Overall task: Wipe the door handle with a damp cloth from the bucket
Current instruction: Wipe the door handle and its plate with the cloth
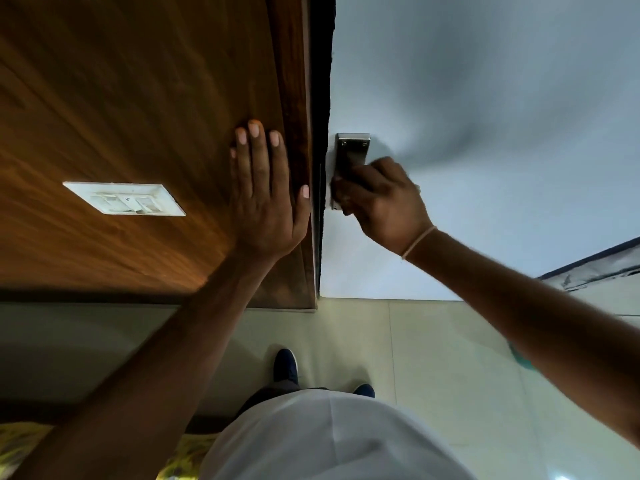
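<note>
**Right hand closed over the door handle, left hand flat on the wood**

The right hand (384,202) is on the metal door handle (351,157), which is fixed on the pale door (485,116) close to its left edge. The fingers are curled and clenched around the lower part of the handle plate, so only the upper part of the plate with two screws is visible. A dark material shows between the fingers and the plate, but the hand is blurred and I cannot tell if it is the cloth. A thin light band (419,241) goes around the right wrist.

The left hand (266,188) is open and holds nothing. Its palm lies flat on the brown wooden panel (138,98), with the fingers spread and the thumb beside the dark frame edge next to the door. A white switch plate (124,198) sits on the same panel, well to the left of this hand.

Near the bottom, two dark blue shoes (285,364) stand on the pale tiled floor (433,358), close to the door. The person wears a white shirt (329,441).
</note>
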A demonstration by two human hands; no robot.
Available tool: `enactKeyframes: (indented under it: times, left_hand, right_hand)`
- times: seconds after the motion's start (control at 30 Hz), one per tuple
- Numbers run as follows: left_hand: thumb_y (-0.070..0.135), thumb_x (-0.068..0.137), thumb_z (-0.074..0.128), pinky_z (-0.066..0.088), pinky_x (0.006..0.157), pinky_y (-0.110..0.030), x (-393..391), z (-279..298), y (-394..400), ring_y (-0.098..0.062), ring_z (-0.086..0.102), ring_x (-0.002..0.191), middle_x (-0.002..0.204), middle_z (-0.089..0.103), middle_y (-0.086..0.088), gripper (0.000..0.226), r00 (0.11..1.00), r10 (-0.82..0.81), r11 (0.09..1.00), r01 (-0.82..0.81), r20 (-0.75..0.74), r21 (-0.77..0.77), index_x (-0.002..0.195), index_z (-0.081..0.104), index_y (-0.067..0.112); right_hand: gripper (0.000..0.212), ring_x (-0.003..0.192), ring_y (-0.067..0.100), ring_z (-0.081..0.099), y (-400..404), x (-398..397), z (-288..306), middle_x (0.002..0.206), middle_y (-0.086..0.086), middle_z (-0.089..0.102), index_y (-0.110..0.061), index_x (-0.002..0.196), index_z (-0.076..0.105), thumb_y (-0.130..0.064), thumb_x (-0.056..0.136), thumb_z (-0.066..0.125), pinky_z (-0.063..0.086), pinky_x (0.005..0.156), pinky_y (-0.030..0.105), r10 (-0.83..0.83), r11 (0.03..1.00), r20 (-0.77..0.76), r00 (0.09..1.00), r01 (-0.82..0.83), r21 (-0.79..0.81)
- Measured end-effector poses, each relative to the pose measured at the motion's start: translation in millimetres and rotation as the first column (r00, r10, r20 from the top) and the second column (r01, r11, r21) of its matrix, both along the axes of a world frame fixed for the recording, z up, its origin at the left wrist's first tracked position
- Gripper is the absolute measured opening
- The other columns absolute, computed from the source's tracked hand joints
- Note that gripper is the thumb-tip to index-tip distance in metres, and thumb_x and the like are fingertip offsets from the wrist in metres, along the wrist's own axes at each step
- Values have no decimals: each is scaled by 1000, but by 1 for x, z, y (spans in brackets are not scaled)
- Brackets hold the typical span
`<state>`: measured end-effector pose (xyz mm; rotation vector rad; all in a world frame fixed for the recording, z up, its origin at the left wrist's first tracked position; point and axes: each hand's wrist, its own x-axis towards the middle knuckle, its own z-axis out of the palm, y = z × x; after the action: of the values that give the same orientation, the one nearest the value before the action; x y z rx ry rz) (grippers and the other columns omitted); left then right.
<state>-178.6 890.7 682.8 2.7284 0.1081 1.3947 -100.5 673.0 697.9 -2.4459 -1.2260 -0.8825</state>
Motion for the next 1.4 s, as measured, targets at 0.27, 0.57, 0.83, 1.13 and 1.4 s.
enactKeyframes:
  times: [0.27, 0.57, 0.83, 1.13, 1.4]
  left_hand:
    - [37, 105, 53, 18, 135, -54, 3, -1, -3, -49, 26, 157, 164, 37, -37, 76, 1000, 8, 1000, -8, 6, -8, 163, 28, -6]
    - [34, 103, 56, 23, 134, -57, -2, 1, -1, -51, 30, 157, 165, 37, -36, 77, 1000, -2, 1000, 2, 15, 17, 164, 29, -5]
    - [31, 102, 62, 23, 134, -58, 0, 2, -3, -50, 27, 158, 166, 35, -36, 79, 1000, -10, 1000, 10, -13, -18, 164, 28, -5]
    - [35, 103, 55, 25, 133, -59, 1, 1, -5, -51, 30, 157, 164, 38, -36, 78, 1000, 11, 1000, -11, 12, 1, 163, 29, -6]
    - [35, 104, 52, 24, 134, -58, 0, 3, -6, -52, 30, 157, 165, 36, -36, 77, 1000, 7, 1000, -7, 14, 8, 163, 29, -8]
  right_hand:
    - [32, 102, 39, 63, 7, -14, -17, 112, 13, 72, -13, 123, 78, -8, 92, 75, 46, 82, 43, -202, 964, -125, 971, 219, 151]
    - [15, 112, 36, 65, 47, -9, 10, 109, 6, 74, -19, 97, 86, -28, 94, 74, 52, 91, 43, -83, 874, 160, 984, 149, -462]
    - [19, 98, 36, 57, 30, 6, 4, 100, 8, 71, -16, 91, 81, -9, 95, 64, 49, 81, 42, 40, 931, 222, 974, 44, -361]
    - [30, 87, 37, 67, -12, 6, 2, 107, 10, 78, -10, 122, 75, -30, 101, 68, 53, 76, 41, -170, 984, -58, 984, 166, -57]
    - [44, 76, 39, 64, -10, 8, 26, 85, 15, 71, -7, 98, 70, -47, 98, 51, 50, 70, 40, -142, 975, -176, 974, 106, -197]
